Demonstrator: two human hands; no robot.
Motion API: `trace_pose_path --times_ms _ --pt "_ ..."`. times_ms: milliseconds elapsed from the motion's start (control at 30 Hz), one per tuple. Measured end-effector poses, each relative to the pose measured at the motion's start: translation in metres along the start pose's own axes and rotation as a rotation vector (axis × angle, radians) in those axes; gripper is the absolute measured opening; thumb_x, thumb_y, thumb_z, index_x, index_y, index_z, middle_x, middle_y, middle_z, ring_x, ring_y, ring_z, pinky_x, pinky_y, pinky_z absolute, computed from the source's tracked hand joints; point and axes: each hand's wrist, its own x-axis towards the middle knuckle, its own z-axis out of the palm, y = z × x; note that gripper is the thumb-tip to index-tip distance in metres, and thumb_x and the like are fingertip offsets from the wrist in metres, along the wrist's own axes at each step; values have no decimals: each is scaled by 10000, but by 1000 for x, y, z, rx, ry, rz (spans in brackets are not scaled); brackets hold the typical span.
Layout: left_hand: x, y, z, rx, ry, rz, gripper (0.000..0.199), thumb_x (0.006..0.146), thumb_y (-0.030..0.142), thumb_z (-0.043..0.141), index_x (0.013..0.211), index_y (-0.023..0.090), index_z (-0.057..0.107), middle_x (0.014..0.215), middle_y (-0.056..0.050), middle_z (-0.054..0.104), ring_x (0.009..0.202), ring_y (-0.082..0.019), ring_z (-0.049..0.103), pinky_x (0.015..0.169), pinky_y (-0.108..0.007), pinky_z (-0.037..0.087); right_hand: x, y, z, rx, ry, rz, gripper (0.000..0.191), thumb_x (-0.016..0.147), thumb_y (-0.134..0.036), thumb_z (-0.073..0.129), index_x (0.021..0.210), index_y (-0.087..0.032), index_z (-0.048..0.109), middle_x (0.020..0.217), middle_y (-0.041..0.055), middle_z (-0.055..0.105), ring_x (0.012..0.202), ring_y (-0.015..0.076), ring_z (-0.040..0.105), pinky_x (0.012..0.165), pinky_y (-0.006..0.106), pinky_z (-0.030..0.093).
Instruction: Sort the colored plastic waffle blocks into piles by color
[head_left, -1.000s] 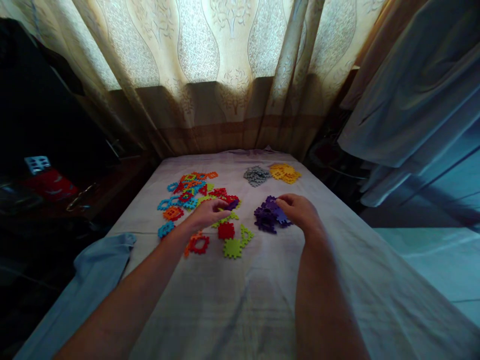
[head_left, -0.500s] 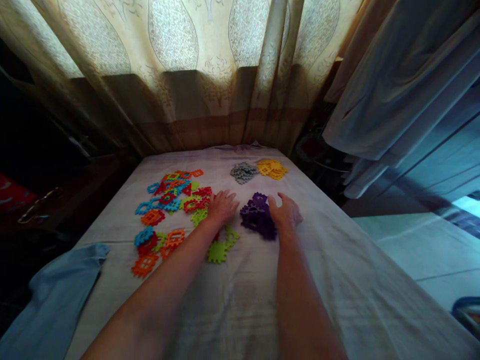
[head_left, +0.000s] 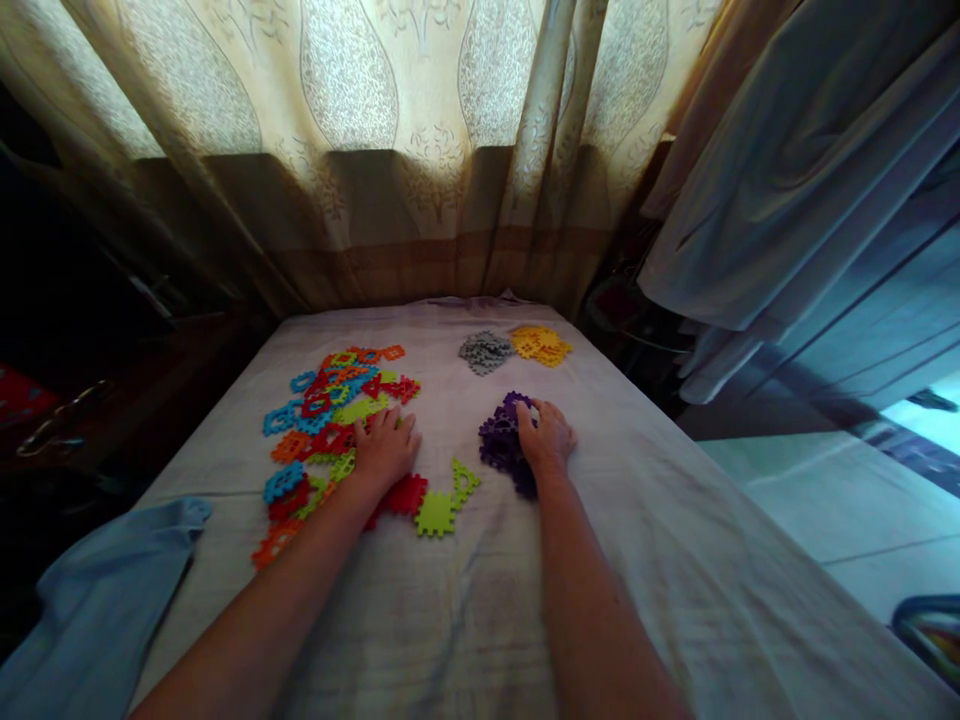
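Spread over the mixed pile of red, blue, orange and green toothed pieces (head_left: pixel 315 405), my left hand (head_left: pixel 387 447) has its fingers apart and touches the pieces at the pile's right side. A green square piece (head_left: pixel 435 514) and a green triangular piece (head_left: pixel 464 482) lie just right of it. My right hand (head_left: pixel 547 434) rests at the right edge of the purple pile (head_left: pixel 501 437), thumb and fingers apart around that edge. Behind the purple pile lie a grey pile (head_left: pixel 485 352) and a yellow pile (head_left: pixel 541 345), side by side.
The pieces lie on a pale sheet (head_left: pixel 465 620). A patterned curtain (head_left: pixel 420 200) hangs behind the far edge. Blue cloth (head_left: pixel 112 590) lies at the left edge, and light garments (head_left: pixel 757 220) hang at the right.
My left hand has moved left and toward me, over the mixed pile, and some red and green pieces there have shifted left. My right hand has moved slightly left against the purple pile.
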Motion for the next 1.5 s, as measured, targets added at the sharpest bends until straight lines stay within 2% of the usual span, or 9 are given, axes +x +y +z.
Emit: trace_pose_path --times_ms 100,200,267,400,667,800,967,1200,1500 --pt "-32 11 -4 -55 -2 113 614 944 575 376 1463 256 451 1610 -118 302 1474 -371 257 1169 -660 127 -5 9 -10 -44 -28 -70 539 932 -499 446 1326 -162 593 1468 204 476 1373 315 425 1111 533 315" --pt "-61 29 3 -167 -70 437 793 845 715 482 1519 322 345 1620 -104 283 1488 -351 237 1181 -649 112 -18 24 -21 -176 -133 -232 683 856 -568 574 1437 -218 494 1557 191 352 1437 357 325 1125 569 279" --pt "-71 35 9 -203 -77 506 720 861 706 468 1494 376 374 1603 -85 327 1476 -345 272 1160 -685 132 -26 30 -24 -272 -210 -334 796 796 -607 645 1486 -273 428 1605 166 266 1472 377 243 1135 606 229" --pt "-68 24 15 -187 19 415 474 951 517 440 1396 368 509 1521 -71 467 1409 -303 404 1158 -674 181 -18 24 -17 -385 -272 -415 809 798 -636 640 1503 -320 400 1637 143 192 1486 388 196 1128 621 214" --pt "-61 -13 8 -86 113 210 394 913 440 521 1219 231 653 1503 -129 480 1406 -330 405 1185 -619 196 3 -5 14 -349 -327 -532 635 870 -582 571 1429 -288 508 1526 137 431 1397 324 392 1129 589 236" --pt "-23 -14 -6 -99 49 224 557 908 527 497 1386 243 530 1555 -117 411 1447 -322 343 1187 -608 194 -2 -21 28 -312 -318 -558 617 864 -560 589 1407 -272 533 1512 142 449 1395 312 394 1136 555 239" --pt "68 -25 -21 -33 54 181 576 934 464 438 1456 221 448 1594 -122 338 1478 -320 273 1199 -599 112 -3 -43 43 -280 -354 -568 616 859 -561 595 1404 -281 534 1511 143 447 1396 317 388 1138 561 222" --pt "167 -55 -13 -58 -49 53 799 871 663 406 1525 209 335 1640 -153 197 1505 -384 147 1183 -613 90 -2 -51 55 -266 -365 -614 628 850 -594 587 1401 -296 535 1498 139 457 1398 312 372 1143 556 209" --pt "216 -80 7 -104 -192 111 898 796 772 430 1480 190 398 1595 -182 306 1456 -397 277 1155 -595 198 2 -59 65 -253 -381 -625 624 844 -587 598 1397 -303 544 1495 135 462 1393 332 377 1149 573 209"
